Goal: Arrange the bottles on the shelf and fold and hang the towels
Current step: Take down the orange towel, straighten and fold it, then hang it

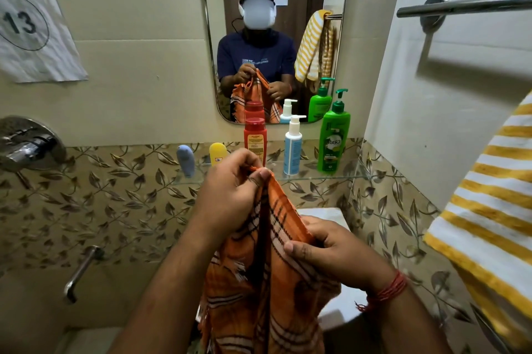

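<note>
Both hands grip the orange towel in front of the shelf: the left hand pinches its top corner, the right hand clasps a lower edge. Five bottles stand on the shelf.
</note>
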Demonstrator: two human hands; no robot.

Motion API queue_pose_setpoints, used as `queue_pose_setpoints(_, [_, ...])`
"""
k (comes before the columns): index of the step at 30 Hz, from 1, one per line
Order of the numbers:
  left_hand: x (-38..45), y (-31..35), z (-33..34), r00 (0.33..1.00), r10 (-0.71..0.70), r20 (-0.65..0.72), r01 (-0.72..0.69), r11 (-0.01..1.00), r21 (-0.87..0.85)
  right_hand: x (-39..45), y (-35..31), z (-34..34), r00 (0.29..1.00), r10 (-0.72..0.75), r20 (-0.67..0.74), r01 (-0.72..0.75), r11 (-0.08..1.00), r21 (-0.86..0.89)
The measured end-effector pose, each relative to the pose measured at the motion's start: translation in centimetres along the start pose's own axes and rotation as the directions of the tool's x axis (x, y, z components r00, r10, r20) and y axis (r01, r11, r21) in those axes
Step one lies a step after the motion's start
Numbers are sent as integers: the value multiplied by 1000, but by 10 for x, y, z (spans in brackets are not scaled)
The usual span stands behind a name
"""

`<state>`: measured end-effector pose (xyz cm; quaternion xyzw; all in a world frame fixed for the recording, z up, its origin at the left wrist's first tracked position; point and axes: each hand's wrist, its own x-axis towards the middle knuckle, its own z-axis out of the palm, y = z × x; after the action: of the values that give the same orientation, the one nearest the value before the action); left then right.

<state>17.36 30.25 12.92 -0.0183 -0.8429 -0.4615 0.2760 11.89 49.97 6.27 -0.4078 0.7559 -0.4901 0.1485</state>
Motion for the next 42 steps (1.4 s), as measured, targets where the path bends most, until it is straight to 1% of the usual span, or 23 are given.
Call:
queue_pose_setpoints(4, [2,-4,-11,973,-92,-211,78,994,-74,-3,12,-3,998,65,1,-65,997,-36])
queue_pose_setpoints(7, [5,-12,-20,953,-116,-280,100,993,-69,-7,18,-9,996,65,-68,-73,991,-116])
queue_pose_setpoints(12, [6,-16,-21,947,-127,-294,128,992,-16,-6,15,-11,984,-52,-170,-5,947,-321])
queue_pose_setpoints(14, [5,-15,-21,947,-139,-290,137,990,-28,-4,18,-9,972,-118,-206,34,927,-373])
queue_pose_setpoints(16, [5,-15,-21,948,-149,-282,142,989,-48,-4,23,-9,961,-153,-232,46,911,-411])
queue_pose_setpoints(21, [3,-10,-19,951,-140,-275,132,990,-49,-3,30,-5,949,-154,-274,8,882,-471])
queue_pose_setpoints(25, [1,-3,-15,957,-133,-259,119,991,-68,1,28,3,926,-129,-356,-88,842,-533])
queue_pose_setpoints(28, [0,0,-14,962,-123,-244,111,992,-64,3,30,6,910,-127,-394,-117,835,-538])
queue_pose_setpoints(30, [0,1,-15,961,-127,-245,113,991,-72,4,34,7,889,-148,-434,-99,862,-498])
queue_pose_setpoints(32, [-1,0,-17,959,-137,-249,120,989,-83,3,35,6,855,-162,-492,-57,915,-400])
queue_pose_setpoints(34, [0,0,-18,956,-151,-250,131,987,-98,3,38,5,852,-139,-505,-17,957,-291])
queue_pose_setpoints(38, [0,-1,-18,949,-169,-267,141,983,-121,1,50,6,929,-65,-365,25,993,-112])
queue_pose_setpoints(40, [0,-2,-19,943,-173,-283,146,983,-114,-2,54,7,953,12,-303,20,995,102])
queue_pose_setpoints(42, [1,-3,-20,938,-171,-301,146,984,-105,-5,59,5,980,61,-188,-8,962,273])
